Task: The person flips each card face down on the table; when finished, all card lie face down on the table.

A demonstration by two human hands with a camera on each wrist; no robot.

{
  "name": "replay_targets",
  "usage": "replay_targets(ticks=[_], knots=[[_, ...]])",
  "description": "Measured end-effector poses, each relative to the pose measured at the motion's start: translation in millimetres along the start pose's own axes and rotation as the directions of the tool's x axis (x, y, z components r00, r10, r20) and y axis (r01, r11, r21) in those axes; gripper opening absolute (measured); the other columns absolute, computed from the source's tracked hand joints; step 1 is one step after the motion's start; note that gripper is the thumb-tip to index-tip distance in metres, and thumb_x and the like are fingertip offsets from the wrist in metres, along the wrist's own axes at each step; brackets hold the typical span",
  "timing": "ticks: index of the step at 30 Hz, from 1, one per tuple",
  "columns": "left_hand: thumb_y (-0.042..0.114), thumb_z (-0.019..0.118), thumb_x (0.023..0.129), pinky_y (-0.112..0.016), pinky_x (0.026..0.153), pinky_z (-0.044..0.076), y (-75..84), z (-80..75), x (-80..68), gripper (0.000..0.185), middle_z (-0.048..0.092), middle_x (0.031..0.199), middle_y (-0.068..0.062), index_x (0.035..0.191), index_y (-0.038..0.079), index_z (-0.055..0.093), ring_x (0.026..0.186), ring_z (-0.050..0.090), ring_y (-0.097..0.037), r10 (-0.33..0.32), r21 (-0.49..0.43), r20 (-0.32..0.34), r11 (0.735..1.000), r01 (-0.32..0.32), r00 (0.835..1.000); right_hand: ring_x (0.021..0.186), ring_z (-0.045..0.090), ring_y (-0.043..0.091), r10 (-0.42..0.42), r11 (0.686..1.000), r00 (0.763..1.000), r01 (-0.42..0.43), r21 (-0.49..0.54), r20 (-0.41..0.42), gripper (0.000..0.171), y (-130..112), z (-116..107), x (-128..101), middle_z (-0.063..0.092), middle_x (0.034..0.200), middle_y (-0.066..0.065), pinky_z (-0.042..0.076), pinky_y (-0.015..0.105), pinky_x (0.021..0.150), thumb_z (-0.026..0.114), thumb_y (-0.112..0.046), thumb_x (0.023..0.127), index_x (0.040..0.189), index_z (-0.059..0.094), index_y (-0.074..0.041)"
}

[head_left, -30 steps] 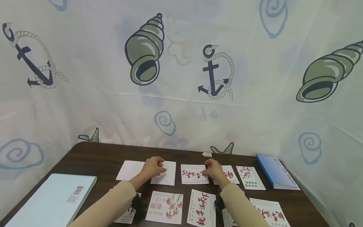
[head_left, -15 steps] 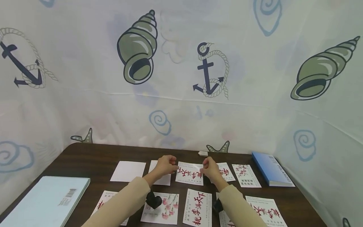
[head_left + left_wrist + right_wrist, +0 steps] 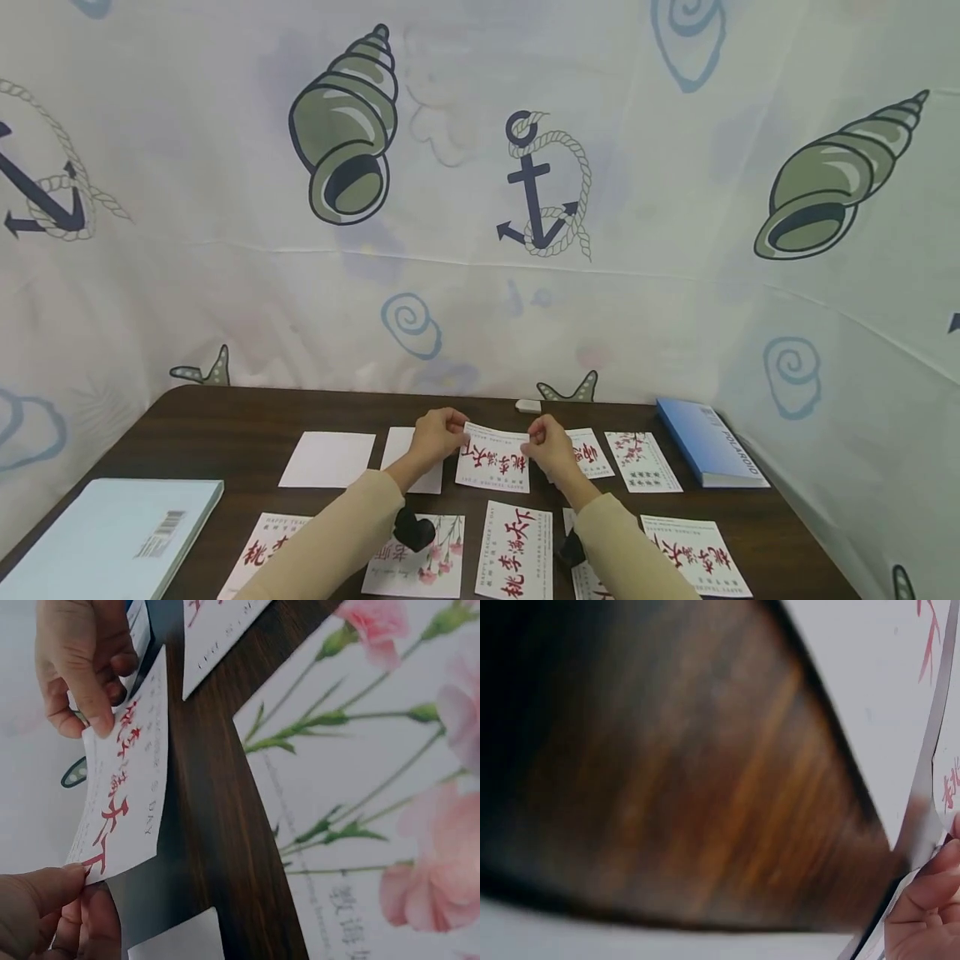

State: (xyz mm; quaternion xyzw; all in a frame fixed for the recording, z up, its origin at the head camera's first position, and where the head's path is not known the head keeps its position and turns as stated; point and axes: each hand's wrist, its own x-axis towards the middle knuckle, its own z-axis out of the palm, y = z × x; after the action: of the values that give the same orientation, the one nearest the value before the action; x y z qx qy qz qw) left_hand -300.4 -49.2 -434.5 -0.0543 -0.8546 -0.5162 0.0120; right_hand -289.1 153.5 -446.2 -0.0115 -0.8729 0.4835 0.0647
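Both hands pinch a white card (image 3: 491, 467) with red Chinese characters at the back middle of the dark table. My left hand (image 3: 437, 437) grips its left corner, thumb on top in the left wrist view, where the card (image 3: 139, 791) bows slightly above the table. My right hand (image 3: 553, 450) pinches the opposite end between thumb and fingers. A blank white card (image 3: 397, 446) lies partly behind the left hand, and another printed card (image 3: 588, 454) partly behind the right. The right wrist view shows mostly blurred wood, with fingers (image 3: 922, 907) at its lower right edge.
A blank card (image 3: 327, 458) lies back left, a floral card (image 3: 642, 461) back right. Several printed cards, including an upright one (image 3: 515, 550), line the front. A pale blue book (image 3: 112, 533) lies left, a blue book (image 3: 708, 442) right. A small white block (image 3: 528, 407) sits behind.
My left hand has moved right from the blank cards to the printed card and now pinches its left corner. The card has lifted a little. The head view has shifted slightly.
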Motion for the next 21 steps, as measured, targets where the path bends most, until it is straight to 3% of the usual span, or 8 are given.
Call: replay_targets(ticks=[4, 8, 12, 16, 21], knots=[[-0.003, 0.067, 0.079, -0.029, 0.061, 0.055, 2.3, -1.1, -0.5, 0.017, 0.062, 0.079, -0.008, 0.096, 0.000, 0.065, 0.068, 0.058, -0.014, -0.017, -0.053, 0.005, 0.998, 0.017, 1.000, 0.067, 0.047, 0.014, -0.011, 1.000, 0.999, 0.010, -0.028, -0.036, 0.024, -1.2, 1.5, -2.7, 0.052, 0.075, 0.005, 0.039, 0.026, 0.057, 0.070, 0.002, 0.076, 0.093, 0.053, 0.002], [-0.004, 0.066, 0.079, -0.030, 0.062, 0.056, 3.5, -3.5, 0.4, 0.018, 0.062, 0.081, -0.009, 0.097, 0.000, 0.065, 0.070, 0.060, -0.015, -0.053, -0.108, 0.017, 0.993, 0.054, 0.998, 0.066, 0.048, 0.012, 0.039, 0.997, 0.997, -0.035, 0.073, -0.059, 0.023, -7.2, 4.6, -10.9, 0.053, 0.078, 0.006, 0.042, 0.024, 0.055, 0.068, 0.000, 0.079, 0.098, 0.056, 0.005], [-0.004, 0.066, 0.079, -0.030, 0.062, 0.056, 5.7, -6.0, 0.8, 0.018, 0.062, 0.082, -0.009, 0.097, 0.000, 0.065, 0.071, 0.061, -0.016, -0.075, -0.128, 0.021, 0.989, 0.077, 0.997, 0.063, 0.046, 0.009, 0.061, 0.967, 0.997, -0.071, 0.246, 0.048, 0.024, -21.4, 11.7, -24.6, 0.052, 0.077, 0.004, 0.042, 0.021, 0.053, 0.063, -0.001, 0.084, 0.105, 0.056, 0.008], [-0.004, 0.065, 0.078, -0.029, 0.060, 0.056, 11.4, -8.0, 0.3, 0.019, 0.061, 0.080, -0.008, 0.096, 0.000, 0.064, 0.070, 0.061, -0.015, -0.089, -0.155, 0.011, 0.984, 0.090, 0.996, 0.064, 0.046, 0.007, 0.019, 0.946, 0.984, -0.076, 0.316, 0.179, 0.028, -35.5, 23.8, -37.3, 0.052, 0.079, 0.001, 0.041, 0.019, 0.054, 0.063, -0.006, 0.087, 0.111, 0.057, 0.008], [-0.003, 0.061, 0.075, -0.026, 0.056, 0.054, 21.5, -10.6, -2.9, 0.021, 0.061, 0.077, -0.005, 0.096, 0.001, 0.064, 0.066, 0.059, -0.012, -0.103, -0.206, 0.005, 0.973, 0.102, 0.995, 0.065, 0.047, 0.008, -0.036, 0.937, 0.981, -0.032, 0.348, 0.188, 0.036, -48.3, 36.8, -47.7, 0.055, 0.084, 0.003, 0.040, 0.021, 0.052, 0.067, -0.013, 0.085, 0.113, 0.056, 0.007]])
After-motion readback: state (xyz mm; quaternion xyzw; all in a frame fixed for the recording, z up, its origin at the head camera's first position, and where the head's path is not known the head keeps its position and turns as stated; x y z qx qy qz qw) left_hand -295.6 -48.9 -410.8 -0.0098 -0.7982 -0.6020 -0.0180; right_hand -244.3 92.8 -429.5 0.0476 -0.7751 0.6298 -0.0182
